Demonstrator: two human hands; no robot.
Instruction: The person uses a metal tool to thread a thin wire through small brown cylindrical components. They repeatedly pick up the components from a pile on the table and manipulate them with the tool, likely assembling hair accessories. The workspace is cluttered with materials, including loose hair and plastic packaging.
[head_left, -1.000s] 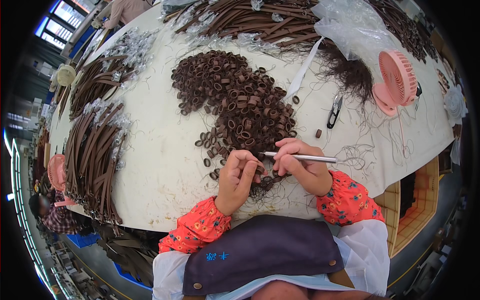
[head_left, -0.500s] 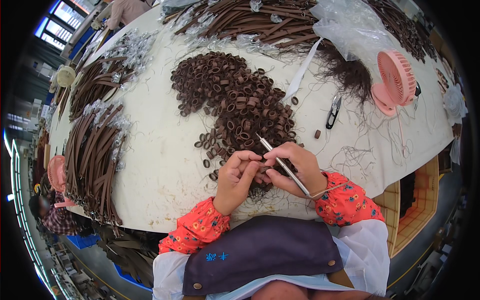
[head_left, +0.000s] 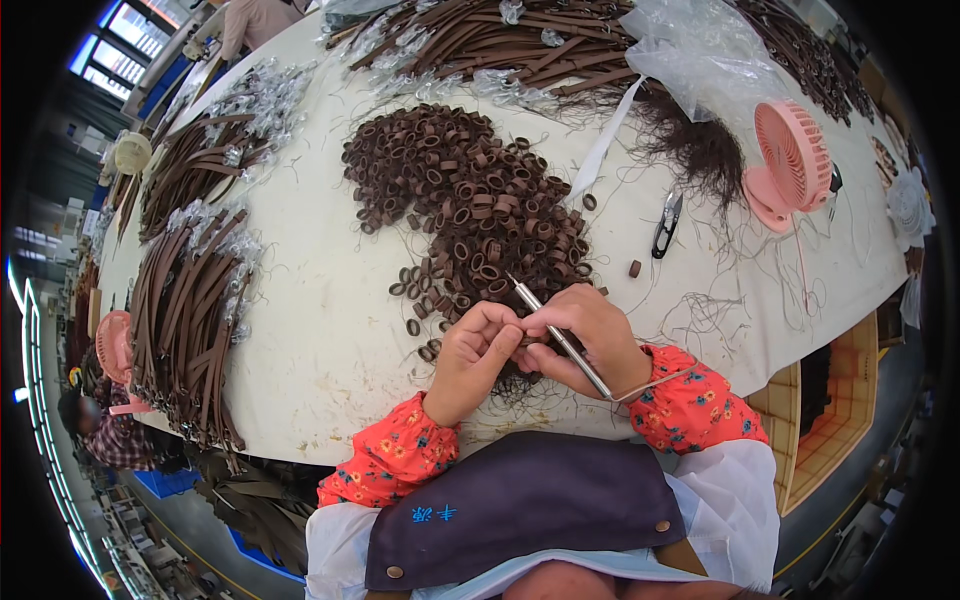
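At the lower centre of the frame, the left hand (head_left: 478,352) and the right hand (head_left: 590,338) meet fingertip to fingertip over the white bench (head_left: 310,330). The left hand is closed, pinching a small brown loop (head_left: 528,340) that is mostly hidden between the fingers. The right hand grips a thin metal tool (head_left: 556,334), which slants up-left across its knuckles. Just above both hands, in the middle of the frame, lies a pile of brown loops (head_left: 470,205). Small snips (head_left: 667,224) and a pink fan (head_left: 790,165) sit at the upper right.
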